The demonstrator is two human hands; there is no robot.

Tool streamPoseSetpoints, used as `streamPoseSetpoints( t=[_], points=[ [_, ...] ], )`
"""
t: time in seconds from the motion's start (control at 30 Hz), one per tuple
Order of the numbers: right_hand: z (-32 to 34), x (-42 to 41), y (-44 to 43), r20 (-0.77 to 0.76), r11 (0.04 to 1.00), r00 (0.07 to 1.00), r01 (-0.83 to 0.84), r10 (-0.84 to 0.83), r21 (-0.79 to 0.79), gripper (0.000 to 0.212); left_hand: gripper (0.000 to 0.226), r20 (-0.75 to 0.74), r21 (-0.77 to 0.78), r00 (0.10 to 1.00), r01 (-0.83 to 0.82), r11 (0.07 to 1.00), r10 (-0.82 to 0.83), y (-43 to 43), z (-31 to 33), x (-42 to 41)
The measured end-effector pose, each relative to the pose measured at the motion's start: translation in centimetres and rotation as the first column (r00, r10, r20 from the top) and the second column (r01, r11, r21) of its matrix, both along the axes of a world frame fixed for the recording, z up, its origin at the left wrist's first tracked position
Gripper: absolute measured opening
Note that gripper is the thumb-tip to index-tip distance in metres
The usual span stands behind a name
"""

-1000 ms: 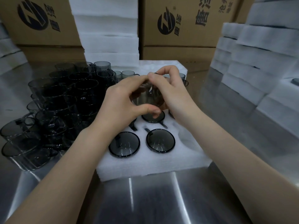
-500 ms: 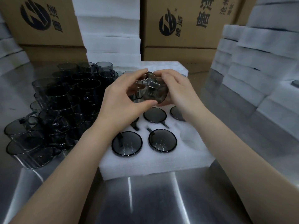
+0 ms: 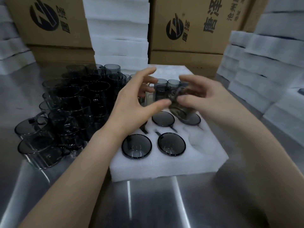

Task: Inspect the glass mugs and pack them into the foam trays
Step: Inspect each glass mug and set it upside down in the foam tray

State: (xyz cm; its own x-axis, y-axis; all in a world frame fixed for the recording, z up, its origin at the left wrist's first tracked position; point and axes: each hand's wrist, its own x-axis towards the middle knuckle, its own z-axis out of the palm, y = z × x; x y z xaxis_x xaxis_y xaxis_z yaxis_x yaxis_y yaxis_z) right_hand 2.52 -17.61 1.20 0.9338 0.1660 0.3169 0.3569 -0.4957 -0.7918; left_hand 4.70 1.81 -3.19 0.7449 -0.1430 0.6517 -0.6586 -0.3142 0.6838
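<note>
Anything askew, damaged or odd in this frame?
Nothing looks broken. The loose mugs on the left are heaped on one another, and the nearest ones seem tilted. The mug in the right hand is too blurred to check. Packed mugs sit level in the foam tray.

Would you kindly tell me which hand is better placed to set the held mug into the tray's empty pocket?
Right, probably: the right hand grips the mug, and the empty pocket lies at the right of the foam tray; the left hand is spread open.
</note>
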Motion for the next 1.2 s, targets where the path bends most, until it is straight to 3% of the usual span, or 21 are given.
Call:
streamPoseSetpoints(
  t=[0.1,0.17,0.43,0.67,0.83,0.9,1.1,1.2],
  points=[
    [-0.4,-2.8,-1.9,-0.076,0.993,0.997,-0.038,0.030,-0.114,0.041,0.032,-0.057,-0.010,0.997,-0.055,0.998,0.054,-0.1,-0.1,0.4],
    [-1.0,-4.5,-2.5,-0.111,0.981,0.993,-0.046,0.025,-0.190,0.036,0.021,-0.078,0.011,0.992,-0.094,0.996,0.094,-0.1,-0.2,0.7],
    [-1.6,-5.4,-2.2,-0.100,0.931,0.994,0.000,-0.040,-0.366,0.025,0.014,-0.093,0.057,0.983,-0.152,0.987,0.157,0.1,-0.2,1.1],
    [-2.1,-4.9,-2.1,-0.115,0.860,0.993,-0.061,0.002,-0.507,0.038,0.017,-0.101,0.086,0.982,-0.150,0.985,0.159,0.1,-0.3,1.2],
    [-3.2,-5.6,-1.7,-0.024,0.714,1.000,-0.022,0.007,-0.700,0.048,0.017,-0.108,0.107,0.981,-0.147,0.983,0.158,0.1,-0.4,1.2],
    [-4.0,-6.3,-1.9,-0.011,0.675,1.000,-0.020,0.018,-0.738,0.064,0.017,-0.103,0.116,0.981,-0.150,0.982,0.162,0.1,-0.4,1.3],
    [-4.6,-6.3,-1.9,-0.095,0.589,0.995,-0.079,0.003,-0.804,0.083,0.020,-0.059,0.165,0.980,-0.177,0.970,0.189,0.1,-0.6,1.5],
    [-4.3,-5.8,-2.1,-0.180,0.591,0.984,-0.157,0.020,-0.791,0.091,0.017,-0.026,0.198,0.972,-0.226,0.954,0.236,0.1,-0.4,1.0]
  ],
)
